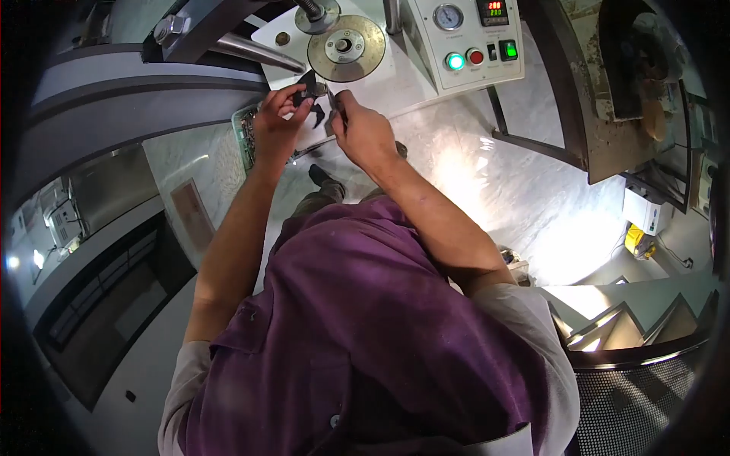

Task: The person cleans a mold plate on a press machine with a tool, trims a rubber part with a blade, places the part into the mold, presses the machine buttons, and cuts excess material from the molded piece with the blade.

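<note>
Near the front edge of the white machine table, both my hands are close together. My left hand has its fingers closed on a dark, irregular piece, whose lower part hangs beside the fingers. My right hand is wrapped round a thin metal tool, its tip at the dark piece; whether they touch is hard to tell. Just beyond the hands lies a round metal disc with a bolted hub in its centre.
A control box with a gauge, lit buttons and a digital display stands right of the disc. Metal rods and a dark frame rise at the upper left. A green-edged tray of small pieces is beside my left forearm.
</note>
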A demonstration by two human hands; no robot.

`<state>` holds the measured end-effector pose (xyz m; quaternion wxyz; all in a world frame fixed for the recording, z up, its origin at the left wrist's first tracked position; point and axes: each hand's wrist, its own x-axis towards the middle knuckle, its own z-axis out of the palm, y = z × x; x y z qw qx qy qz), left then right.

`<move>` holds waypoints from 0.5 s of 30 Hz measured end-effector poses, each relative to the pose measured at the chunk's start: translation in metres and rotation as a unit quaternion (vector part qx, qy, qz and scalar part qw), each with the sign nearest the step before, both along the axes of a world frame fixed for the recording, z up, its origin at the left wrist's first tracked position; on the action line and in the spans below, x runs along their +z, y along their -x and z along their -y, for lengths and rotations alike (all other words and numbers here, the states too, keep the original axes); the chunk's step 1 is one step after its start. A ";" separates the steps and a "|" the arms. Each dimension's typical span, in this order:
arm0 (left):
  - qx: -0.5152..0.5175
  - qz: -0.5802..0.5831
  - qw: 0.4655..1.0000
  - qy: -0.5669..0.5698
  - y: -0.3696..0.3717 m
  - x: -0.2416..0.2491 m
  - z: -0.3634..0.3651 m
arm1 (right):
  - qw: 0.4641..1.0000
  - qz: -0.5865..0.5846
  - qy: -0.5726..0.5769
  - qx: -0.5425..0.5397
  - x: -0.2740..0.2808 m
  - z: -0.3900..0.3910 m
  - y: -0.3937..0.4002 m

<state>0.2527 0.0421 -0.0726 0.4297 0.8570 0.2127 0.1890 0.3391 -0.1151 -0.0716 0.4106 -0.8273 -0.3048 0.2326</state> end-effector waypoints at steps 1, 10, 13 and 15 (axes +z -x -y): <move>0.021 0.004 0.997 0.077 0.007 -0.003 0.003 | 1.000 -0.012 -0.020 -0.001 -0.003 0.000 0.004; -0.006 -0.019 0.999 -0.046 0.021 0.030 -0.016 | 0.994 -0.050 -0.082 -0.048 0.002 0.012 0.027; -0.043 -0.052 0.992 -0.106 0.008 0.026 -0.017 | 0.997 -0.014 -0.070 -0.034 -0.008 0.006 0.029; -0.071 -0.087 0.987 -0.119 0.008 0.020 -0.018 | 0.997 -0.016 -0.069 -0.032 -0.006 0.008 0.027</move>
